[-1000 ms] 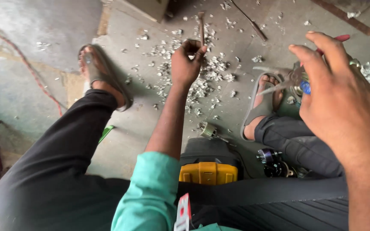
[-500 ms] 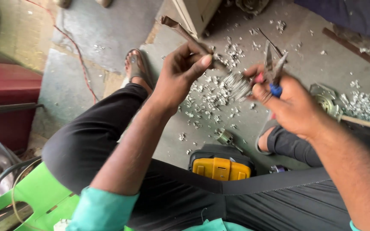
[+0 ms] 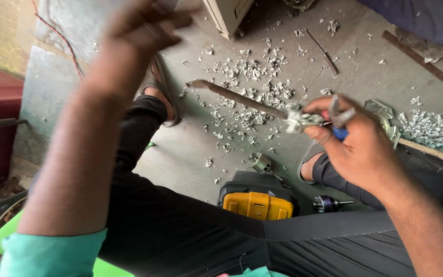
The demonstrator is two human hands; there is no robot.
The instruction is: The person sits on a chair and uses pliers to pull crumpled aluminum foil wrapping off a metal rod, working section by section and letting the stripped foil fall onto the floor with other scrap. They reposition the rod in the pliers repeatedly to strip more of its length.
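My right hand (image 3: pixel 357 146) grips blue-handled pliers (image 3: pixel 338 123), whose jaws clamp a crumpled silver scrap of metal (image 3: pixel 299 120). A long rusty rod (image 3: pixel 234 96) runs up and left from that scrap, over the floor. Raised at the top of the view, my left hand (image 3: pixel 142 28) is motion-blurred, well clear of the rod, and nothing shows in it. My legs in dark trousers fill the lower part of the view.
Silver metal shavings (image 3: pixel 249 97) litter the concrete floor, with a thicker heap (image 3: pixel 437 131) at right. A yellow-and-black power tool (image 3: pixel 255 202) and its chuck (image 3: pixel 326 203) lie between my sandalled feet. A cabinet corner (image 3: pixel 226 15), thin rod (image 3: pixel 321 51) and flat bar (image 3: pixel 416 56) lie beyond.
My left hand let go of the rusty rod and rose up and left. The rod swung down and now hangs only from the pliers in my right hand.
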